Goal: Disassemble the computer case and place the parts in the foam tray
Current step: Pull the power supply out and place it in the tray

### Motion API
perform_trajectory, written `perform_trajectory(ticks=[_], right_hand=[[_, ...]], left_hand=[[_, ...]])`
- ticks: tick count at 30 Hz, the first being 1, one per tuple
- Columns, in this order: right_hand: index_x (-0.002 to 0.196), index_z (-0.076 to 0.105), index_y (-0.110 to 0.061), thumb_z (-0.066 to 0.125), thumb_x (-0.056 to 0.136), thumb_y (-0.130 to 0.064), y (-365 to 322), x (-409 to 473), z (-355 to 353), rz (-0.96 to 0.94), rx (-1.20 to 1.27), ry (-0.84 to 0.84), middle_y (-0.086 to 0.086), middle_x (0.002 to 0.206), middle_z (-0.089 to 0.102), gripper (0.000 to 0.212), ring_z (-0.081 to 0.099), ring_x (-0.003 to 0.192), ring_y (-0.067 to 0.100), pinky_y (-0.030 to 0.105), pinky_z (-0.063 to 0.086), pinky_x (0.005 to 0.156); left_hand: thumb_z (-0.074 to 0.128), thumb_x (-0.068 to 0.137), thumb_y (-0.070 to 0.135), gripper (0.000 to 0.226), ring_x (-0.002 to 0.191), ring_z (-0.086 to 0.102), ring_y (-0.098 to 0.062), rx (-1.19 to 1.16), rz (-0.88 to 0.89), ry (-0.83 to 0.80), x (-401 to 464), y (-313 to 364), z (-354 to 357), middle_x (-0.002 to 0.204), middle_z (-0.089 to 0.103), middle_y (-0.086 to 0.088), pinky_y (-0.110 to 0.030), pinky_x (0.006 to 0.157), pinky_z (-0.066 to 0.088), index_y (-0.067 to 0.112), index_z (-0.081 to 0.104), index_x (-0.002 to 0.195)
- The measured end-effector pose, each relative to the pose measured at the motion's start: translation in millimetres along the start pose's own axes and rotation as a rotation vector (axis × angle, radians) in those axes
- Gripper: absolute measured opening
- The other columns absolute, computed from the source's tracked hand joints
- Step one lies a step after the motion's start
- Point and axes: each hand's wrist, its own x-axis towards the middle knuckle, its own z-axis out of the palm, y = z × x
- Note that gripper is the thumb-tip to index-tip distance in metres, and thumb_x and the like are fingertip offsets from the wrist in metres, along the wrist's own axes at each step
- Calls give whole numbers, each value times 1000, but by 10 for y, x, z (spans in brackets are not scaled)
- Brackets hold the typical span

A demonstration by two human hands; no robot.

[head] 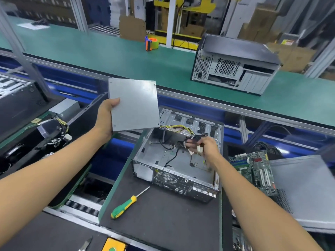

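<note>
Head view looks down on a green tabletop carrying a closed grey computer case at the far right. Nearer, on a black mat, sits the opened computer case, its bare silver metal shell showing loose black cables and a perforated rear panel facing the camera. A grey side panel lies to its right, beside a green motherboard. Held above the case's left edge is a flat grey power supply, yellow wires trailing from it; the left hand grips its left edge. The right hand clutches a cable bundle over the case. A green-handled screwdriver rests on the mat.
</note>
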Motion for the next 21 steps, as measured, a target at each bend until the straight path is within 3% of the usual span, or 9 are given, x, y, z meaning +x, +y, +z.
perform_trajectory(ticks=[4, 6, 9, 12, 15, 18, 21], right_hand=[[100, 39, -7, 28, 96, 5, -204, -123, 142, -92, 23, -7, 25, 98, 75, 17, 75, 91, 40, 40, 63, 59], [97, 39, -12, 29, 94, 5, -348, -159, 199, -176, 77, -4, 27, 99, 74, 19, 74, 93, 42, 42, 64, 67], [99, 43, -6, 32, 94, 7, -532, -239, 274, -253, 86, -11, 30, 96, 73, 18, 74, 90, 43, 49, 63, 79], [99, 57, 1, 34, 98, 2, -775, -323, 354, -346, 190, 13, 23, 90, 75, 23, 75, 85, 37, 42, 62, 78], [102, 60, 1, 31, 99, -1, -1081, -350, 469, -403, 238, 17, 19, 86, 76, 29, 76, 84, 33, 44, 61, 80], [112, 56, 7, 24, 104, -8, -1267, -408, 454, -405, 246, -40, 20, 92, 76, 36, 75, 89, 32, 44, 61, 80], [109, 59, 1, 27, 102, -14, -1368, -519, 297, -371, 237, -174, 19, 105, 75, 36, 73, 100, 30, 45, 60, 86]], left_hand=[[49, 88, 39, 43, 104, 71, -36, 6, 35, -16, 20, -25, 16, 119, 73, -13, -48, 81, 60, 18, 70, 119], [47, 89, 37, 46, 115, 65, -44, -17, 47, -28, 27, -42, 22, 126, 69, -18, -61, 94, 51, 16, 69, 123], [48, 89, 38, 46, 121, 59, -49, -24, 59, -53, 20, -7, 65, 129, 66, -22, -67, 101, 45, 13, 69, 122], [53, 83, 40, 62, 118, 63, -45, -69, 61, -46, 6, 10, 126, 132, 65, -22, -60, 95, 53, 5, 59, 134], [55, 79, 48, 71, 115, 67, -37, -119, 24, -41, -44, 36, 261, 130, 69, -14, -50, 88, 57, 10, 58, 138], [54, 80, 51, 61, 121, 64, -39, -150, 1, -45, -53, 62, 383, 130, 69, -13, -54, 99, 51, 16, 65, 129], [53, 82, 51, 53, 110, 70, -32, -173, -48, -92, -55, 20, 492, 126, 72, -10, -45, 88, 58, 20, 71, 121]])
